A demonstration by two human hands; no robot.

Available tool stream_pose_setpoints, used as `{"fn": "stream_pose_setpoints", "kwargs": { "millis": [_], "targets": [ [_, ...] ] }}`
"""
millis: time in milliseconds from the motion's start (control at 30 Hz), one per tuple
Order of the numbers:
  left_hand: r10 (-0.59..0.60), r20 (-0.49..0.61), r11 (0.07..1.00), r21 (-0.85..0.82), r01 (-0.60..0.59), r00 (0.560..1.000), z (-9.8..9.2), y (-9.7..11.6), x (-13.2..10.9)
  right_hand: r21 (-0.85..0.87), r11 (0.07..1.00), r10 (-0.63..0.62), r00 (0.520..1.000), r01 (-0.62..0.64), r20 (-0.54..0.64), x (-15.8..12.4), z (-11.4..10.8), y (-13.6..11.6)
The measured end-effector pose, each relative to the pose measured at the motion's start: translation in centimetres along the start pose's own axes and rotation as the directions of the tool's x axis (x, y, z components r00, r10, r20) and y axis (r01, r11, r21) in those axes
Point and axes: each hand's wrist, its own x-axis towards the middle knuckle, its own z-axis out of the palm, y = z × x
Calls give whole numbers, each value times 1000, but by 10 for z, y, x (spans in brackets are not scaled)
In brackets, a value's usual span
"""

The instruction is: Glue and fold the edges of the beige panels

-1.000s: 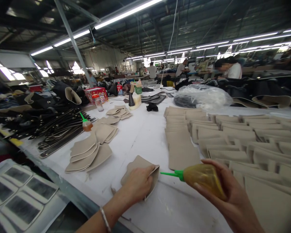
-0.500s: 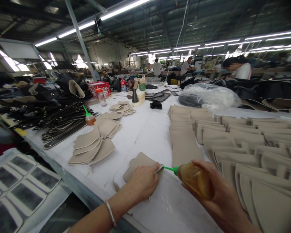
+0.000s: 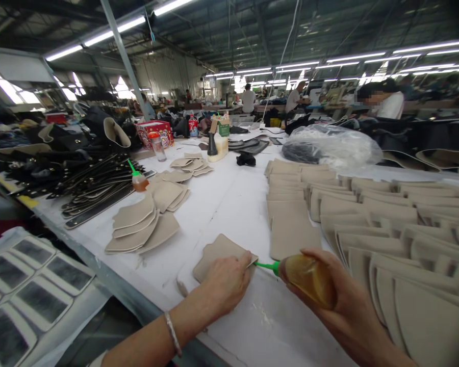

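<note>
So over on the left there's a pile of black straps (image 3: 95, 201) and a fanned stack of beige pieces (image 3: 132, 213), with a spare bottle (image 3: 139, 183) standing upright just behind the stack. If a sleeve or a shoved piece catches that one, I'd worry about it tipping over onto either heap.

Moving right, the beige piece (image 3: 216, 250) being worked on is on the white desk (image 3: 229, 204), near the front edge. The left hand (image 3: 227, 285) lies over it, fingers pinching its right-hand corner. If that pinch slackens, the corner could slip and whatever comes out lands in the wrong spot.

The green nozzle (image 3: 266, 265) is right at that corner, close to the left fingertips. I can't tell if it's actually touching. Too hard a squeeze and the amber stuff could run onto the fingers or the face of the piece. There are pale smears (image 3: 265, 313) on the desk just below, so drips seem plausible.

Then the squeeze bottle (image 3: 309, 278), lying nearly sideways with the right hand (image 3: 344, 295) wrapped around it. Swing it wide and the elbow or a drip could hit the overlapping rows of beige pieces (image 3: 390, 214) on the far right.
</note>
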Motion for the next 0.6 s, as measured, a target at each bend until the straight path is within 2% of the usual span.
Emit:
{"fn": "stream_pose_setpoints", "kwargs": {
  "millis": [133, 400, 500, 600],
  "targets": [
    [9, 2, 1000, -4, -9, 1000, -2, 0, -1, 57, 992, 117, 993, -116, -15, 1, 2, 3],
    [31, 22, 998, -53, -30, 999, -9, -1, -4, 100, 980, 173, 985, -174, 24, -1, 0, 8],
    [34, 34, 998, -53, -32, 999, -13, -1, -4, 39, 997, 72, 997, -71, -7, -3, 1, 10],
    [36, 42, 997, -66, -33, 998, -16, -1, -3, -5, 997, -79, 996, 79, 32, -7, 1, 11]
  ]
}}
